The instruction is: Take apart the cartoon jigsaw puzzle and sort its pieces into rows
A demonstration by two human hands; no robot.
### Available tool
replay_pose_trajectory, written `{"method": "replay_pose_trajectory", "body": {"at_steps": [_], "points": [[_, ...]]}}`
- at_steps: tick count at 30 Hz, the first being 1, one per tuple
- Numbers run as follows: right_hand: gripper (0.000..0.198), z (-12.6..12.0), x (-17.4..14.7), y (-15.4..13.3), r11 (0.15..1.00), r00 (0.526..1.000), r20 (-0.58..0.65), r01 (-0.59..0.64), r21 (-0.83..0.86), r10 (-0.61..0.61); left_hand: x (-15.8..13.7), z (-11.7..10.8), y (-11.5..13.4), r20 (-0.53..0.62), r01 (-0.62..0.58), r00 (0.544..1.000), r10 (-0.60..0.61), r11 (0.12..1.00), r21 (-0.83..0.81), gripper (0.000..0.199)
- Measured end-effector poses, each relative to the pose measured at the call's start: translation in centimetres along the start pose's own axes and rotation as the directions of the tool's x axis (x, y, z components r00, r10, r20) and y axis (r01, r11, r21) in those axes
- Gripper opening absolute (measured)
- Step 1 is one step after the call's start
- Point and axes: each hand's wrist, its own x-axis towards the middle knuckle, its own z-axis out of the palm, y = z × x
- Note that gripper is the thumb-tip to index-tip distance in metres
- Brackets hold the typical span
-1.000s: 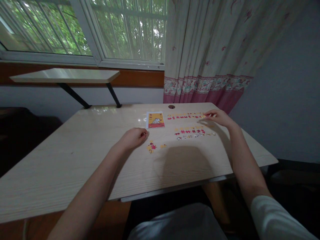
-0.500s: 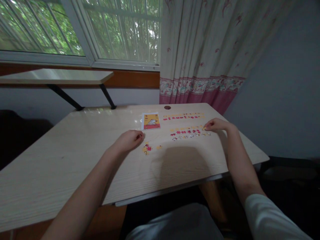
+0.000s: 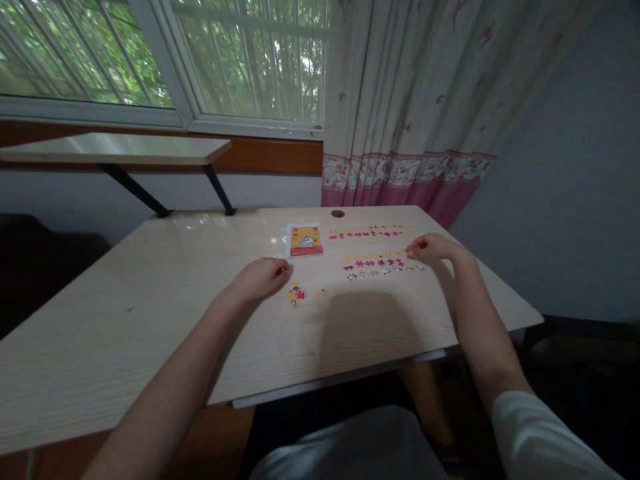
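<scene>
My left hand rests on the table with its fingers curled closed, just below the picture card, which shows a white animal on yellow and red. Anything inside those fingers is hidden. Beside it lies a small loose heap of yellow and red puzzle pieces. At the right end of the middle rows, my right hand pinches what looks like a small yellow puzzle piece low over the table. Next to it run rows of yellow, red puzzle pieces and white patterned puzzle pieces.
Further back, more rows of red and yellow pieces lie near a round cable hole. A raised shelf on black legs stands at the back left of the table. A curtain hangs behind.
The view has shifted slightly, so the table's contents sit a little further right. My right hand has moved slightly left relative to the rows; my left hand stays by the card.
</scene>
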Motion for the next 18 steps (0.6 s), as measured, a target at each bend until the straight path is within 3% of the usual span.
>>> {"method": "replay_pose_trajectory", "body": {"at_steps": [5,6,10,12,13,18], "points": [[0.024,2.3,0.0,-5.8,0.976,0.969,-0.118,0.212,-0.051,-0.217,0.0,-0.1,0.3,0.007,0.014,1.000,-0.014,1.000,-0.021,0.027],[0.024,3.2,-0.1,-7.4,0.957,0.952,-0.096,0.289,-0.034,-0.291,-0.1,-0.1,0.4,0.010,0.013,1.000,-0.012,1.000,-0.025,0.028],[0.018,7.6,-1.1,-13.8,0.800,0.793,-0.110,0.596,-0.068,-0.600,-0.1,-0.1,0.7,0.005,0.006,1.000,-0.006,1.000,-0.027,0.029],[0.015,9.6,-1.8,-16.1,0.723,0.715,-0.104,0.684,-0.098,-0.691,0.0,0.0,0.5,0.005,-0.001,1.000,0.001,1.000,-0.017,0.028],[0.016,10.3,-2.1,-17.0,0.708,0.700,-0.105,0.699,-0.105,-0.707,0.0,0.1,0.4,0.007,-0.006,1.000,0.006,1.000,-0.007,0.027],[0.021,12.6,-2.7,-18.6,0.732,0.726,-0.094,0.674,-0.099,-0.682,0.0,0.3,0.2,0.010,-0.032,0.999,0.032,0.999,0.042,0.027]]}}
